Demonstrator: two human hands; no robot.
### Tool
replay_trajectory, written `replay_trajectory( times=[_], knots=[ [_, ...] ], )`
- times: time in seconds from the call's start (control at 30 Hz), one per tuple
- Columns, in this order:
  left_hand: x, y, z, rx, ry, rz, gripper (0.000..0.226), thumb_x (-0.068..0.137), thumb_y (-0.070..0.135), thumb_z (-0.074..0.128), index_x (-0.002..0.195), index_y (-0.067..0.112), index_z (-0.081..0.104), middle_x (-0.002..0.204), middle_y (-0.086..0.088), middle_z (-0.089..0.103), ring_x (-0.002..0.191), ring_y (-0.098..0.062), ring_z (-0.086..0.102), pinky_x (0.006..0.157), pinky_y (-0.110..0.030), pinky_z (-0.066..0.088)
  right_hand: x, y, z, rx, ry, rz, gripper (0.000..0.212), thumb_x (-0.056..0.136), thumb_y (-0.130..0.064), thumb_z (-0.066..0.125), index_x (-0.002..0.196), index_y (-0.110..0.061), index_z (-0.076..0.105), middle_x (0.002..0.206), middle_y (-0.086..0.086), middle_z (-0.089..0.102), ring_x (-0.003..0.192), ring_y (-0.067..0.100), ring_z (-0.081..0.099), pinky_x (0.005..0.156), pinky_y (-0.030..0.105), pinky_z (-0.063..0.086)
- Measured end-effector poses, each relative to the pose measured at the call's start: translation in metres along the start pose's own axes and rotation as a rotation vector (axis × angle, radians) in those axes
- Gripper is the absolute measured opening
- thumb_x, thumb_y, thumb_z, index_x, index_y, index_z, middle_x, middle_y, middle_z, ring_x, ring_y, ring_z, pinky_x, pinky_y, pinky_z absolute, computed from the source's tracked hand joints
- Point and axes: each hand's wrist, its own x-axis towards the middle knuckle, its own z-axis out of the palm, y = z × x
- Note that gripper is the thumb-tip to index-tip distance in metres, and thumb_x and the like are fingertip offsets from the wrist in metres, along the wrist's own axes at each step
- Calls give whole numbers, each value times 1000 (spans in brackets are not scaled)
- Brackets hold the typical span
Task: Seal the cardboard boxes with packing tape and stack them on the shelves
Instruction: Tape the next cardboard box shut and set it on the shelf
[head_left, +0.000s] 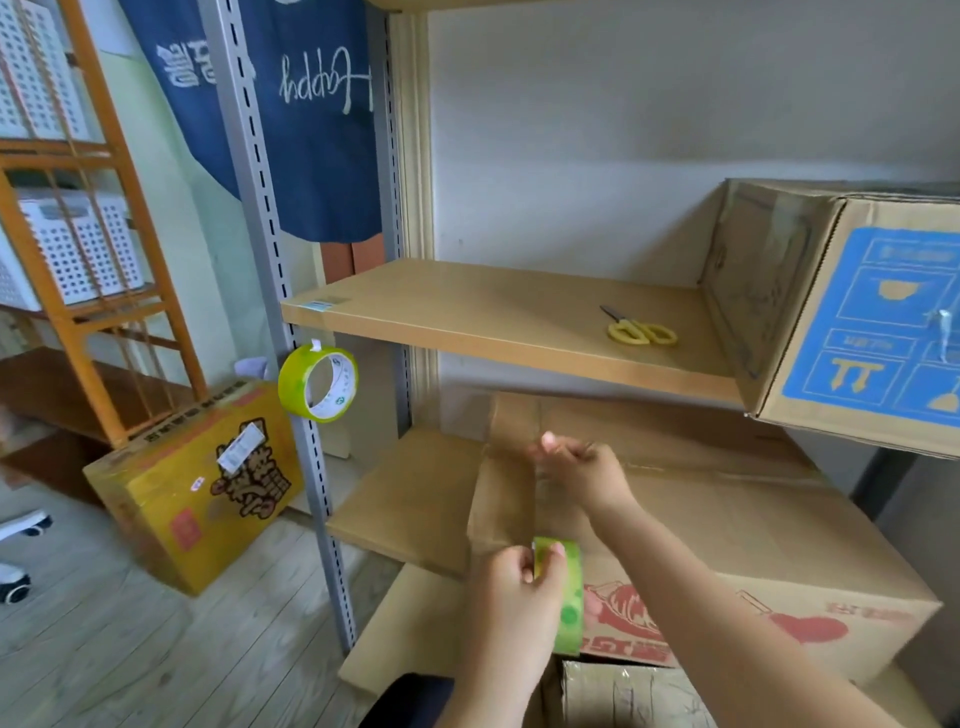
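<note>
A large brown cardboard box (727, 530) with red print lies on the lower shelf (410, 499). My left hand (514, 587) grips a green roll of packing tape (569, 597) at the box's near edge. A clear strip runs from the roll across the box top to my right hand (576, 467), which pinches the strip's end near the far edge. A second box (852, 322) with a blue panel stands on the upper shelf (498, 322) at the right.
Yellow scissors (644, 330) lie on the upper shelf. A spare green tape roll (318, 383) hangs from the grey shelf post. A yellow box (192, 488) sits on the wooden floor at left, beside an orange rack (104, 260) with white baskets.
</note>
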Motion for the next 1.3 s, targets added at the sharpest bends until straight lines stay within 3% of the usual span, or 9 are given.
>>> replay_trajectory(
  times=[0.07,0.2,0.4,0.5,0.6,0.8,0.97,1.17,1.3],
  knots=[
    [2,4,2,-32,-26,21,47,87,53,48,87,9,65,81,-16,74,80,-34,71,77,-50,58,24,-6,-6,36,-30,32,23,96,-25,63,95,-7,76,94,7,76,90,17,67,93,38,52],
    [22,14,5,-153,-53,51,21,97,36,52,94,20,65,80,0,77,80,-24,73,81,-48,58,69,-4,-6,-74,-88,74,25,95,-29,66,101,-8,77,84,-5,74,74,3,65,75,12,50],
    [43,14,10,-275,-141,98,27,103,41,45,100,20,63,77,-8,77,80,-28,72,88,-41,56,88,34,-3,-533,-123,-10,33,96,-52,54,109,-31,75,112,1,74,104,16,65,95,32,47],
    [35,4,16,-222,-107,125,35,103,50,41,95,23,62,73,-4,76,80,-18,71,89,-31,52,88,38,-4,-624,-121,-103,32,96,-57,51,109,-40,74,131,-4,65,129,17,53,108,39,39],
    [30,3,17,-221,-66,139,35,103,47,40,93,23,63,70,-4,75,76,-20,71,89,-41,54,89,39,-5,-728,-164,-182,33,98,-53,49,116,-37,72,153,-8,43,144,18,33,117,37,25],
    [29,14,11,-164,-48,122,37,105,43,38,93,16,61,71,-2,76,73,-21,72,80,-38,58,81,42,5,-1071,-164,-29,66,100,-60,33,157,-38,8,164,-6,-19,152,26,-11,123,47,-5],
    [18,-15,6,48,-40,53,36,101,43,46,89,15,64,71,-10,73,66,-24,71,64,-34,56,77,35,8,-1070,-170,41,63,101,-59,31,157,-35,13,165,-5,-13,153,25,-10,122,48,-6],
    [2,-50,13,-311,-122,-109,25,105,25,49,98,8,65,64,-16,67,56,-25,62,63,-33,51,54,20,5,-1165,-208,-297,50,106,-40,33,155,-29,27,166,-5,-5,153,20,-7,124,38,-3],
    [1,-56,7,-358,-175,-147,27,101,37,55,104,13,68,79,-14,74,68,-25,69,66,-29,56,1,17,-4,-1080,-533,-384,65,101,-59,25,157,-25,20,165,-11,8,151,8,0,120,25,1]
  ],
)
